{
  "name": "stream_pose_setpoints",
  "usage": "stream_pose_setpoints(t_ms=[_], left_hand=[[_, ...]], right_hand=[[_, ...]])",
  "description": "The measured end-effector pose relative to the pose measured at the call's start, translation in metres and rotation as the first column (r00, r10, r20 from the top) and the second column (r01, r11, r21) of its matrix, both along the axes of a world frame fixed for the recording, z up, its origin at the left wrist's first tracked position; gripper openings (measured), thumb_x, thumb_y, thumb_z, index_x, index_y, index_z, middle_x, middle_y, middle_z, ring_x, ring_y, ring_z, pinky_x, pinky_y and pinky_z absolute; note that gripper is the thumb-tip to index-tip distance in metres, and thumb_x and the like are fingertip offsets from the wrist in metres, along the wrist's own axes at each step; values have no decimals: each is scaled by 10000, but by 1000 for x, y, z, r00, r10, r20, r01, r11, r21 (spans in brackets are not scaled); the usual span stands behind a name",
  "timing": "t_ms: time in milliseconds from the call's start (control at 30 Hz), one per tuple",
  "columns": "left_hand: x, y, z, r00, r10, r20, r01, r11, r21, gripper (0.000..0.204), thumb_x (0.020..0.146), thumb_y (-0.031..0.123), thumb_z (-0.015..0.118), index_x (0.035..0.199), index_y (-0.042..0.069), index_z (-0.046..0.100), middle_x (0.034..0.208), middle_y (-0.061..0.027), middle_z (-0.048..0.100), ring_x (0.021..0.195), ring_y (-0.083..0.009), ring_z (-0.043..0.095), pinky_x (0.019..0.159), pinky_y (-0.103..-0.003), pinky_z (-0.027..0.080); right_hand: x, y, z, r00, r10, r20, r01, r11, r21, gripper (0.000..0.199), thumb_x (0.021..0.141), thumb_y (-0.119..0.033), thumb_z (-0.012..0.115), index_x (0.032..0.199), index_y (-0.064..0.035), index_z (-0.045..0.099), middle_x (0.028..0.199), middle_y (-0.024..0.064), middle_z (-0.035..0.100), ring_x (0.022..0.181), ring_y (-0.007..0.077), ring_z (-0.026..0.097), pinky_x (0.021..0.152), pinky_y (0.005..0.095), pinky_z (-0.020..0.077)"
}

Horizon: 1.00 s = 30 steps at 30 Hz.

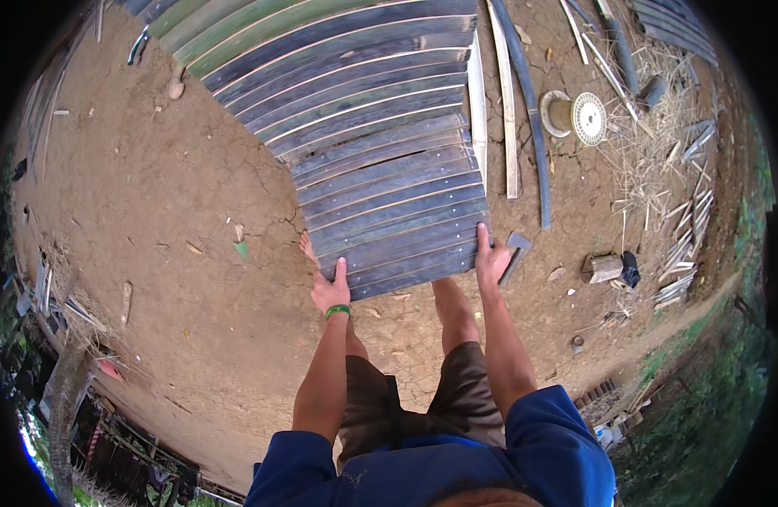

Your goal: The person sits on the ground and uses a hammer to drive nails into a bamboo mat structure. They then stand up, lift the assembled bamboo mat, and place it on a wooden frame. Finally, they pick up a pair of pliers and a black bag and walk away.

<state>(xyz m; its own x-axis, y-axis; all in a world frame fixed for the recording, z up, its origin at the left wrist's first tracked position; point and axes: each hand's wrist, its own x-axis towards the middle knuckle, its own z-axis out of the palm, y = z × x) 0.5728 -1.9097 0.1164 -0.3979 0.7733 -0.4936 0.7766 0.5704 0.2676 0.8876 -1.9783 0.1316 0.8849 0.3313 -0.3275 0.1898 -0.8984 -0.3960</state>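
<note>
A panel of dark bamboo slats point(397, 203), dotted with nail heads, is gripped at its near corners. At its left corner is my left hand point(330, 289), thumb laid on top and fingers curled under the edge. My right hand point(491, 260) grips the right corner the same way. The fingers beneath the panel are hidden. Beyond it lies a larger slatted bamboo platform point(338, 68), partly green; whether the two are joined I cannot tell. Just right of my right hand is a tool with a broad metal blade point(518, 242), perhaps a hatchet.
Long bamboo strips point(505, 110) and a dark curved pole point(537, 127) lie right of the platform. Farther right are a spool point(588, 118), straw point(642, 169) and a wood block point(603, 268). A pliers-like tool point(138, 46) lies far left on cracked dirt ground.
</note>
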Motion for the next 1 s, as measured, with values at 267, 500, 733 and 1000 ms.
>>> stream_pose_setpoints(t_ms=[267, 500, 733, 1000], left_hand=[[12, -14, -10, 999, 6, -41, -9, 996, -87, 756, 805, 669, 599, 1125, -16, 617, 912, -303, 677, 897, -479, 650, 826, -534, 503], [17, -20, -4, 995, -45, -84, 40, 997, -61, 809, 800, 721, 548, 1147, -10, 564, 897, -305, 671, 870, -492, 646, 789, -565, 495], [21, -2, 11, 984, -128, -121, 114, 987, -116, 914, 835, 656, 549, 1513, 123, 246, 1340, -299, 475, 1198, -434, 518, 953, -563, 427], [26, -5, 16, 823, -520, -229, 556, 821, 130, 807, 878, 574, 554, 1532, 203, 260, 1587, -175, 178, 1416, -408, 269, 1098, -559, 309]], right_hand=[[19, -11, -11, 999, 31, 17, -30, 998, -47, 691, 829, -602, 650, 845, 87, 705, 744, 332, 631, 744, 458, 656, 718, 505, 489], [20, -16, -14, 982, 154, 111, -144, 985, -93, 714, 853, -637, 579, 822, 63, 716, 740, 327, 630, 748, 489, 639, 728, 525, 492], [17, 1, 2, 986, 169, 12, -163, 965, -207, 681, 911, -620, 484, 976, 26, 691, 828, 290, 672, 828, 468, 652, 773, 540, 500], [3, 13, 1, 866, 481, 138, -491, 870, 50, 688, 888, -469, 610, 1453, -151, 378, 1247, 246, 499, 1122, 435, 520, 927, 525, 440]])
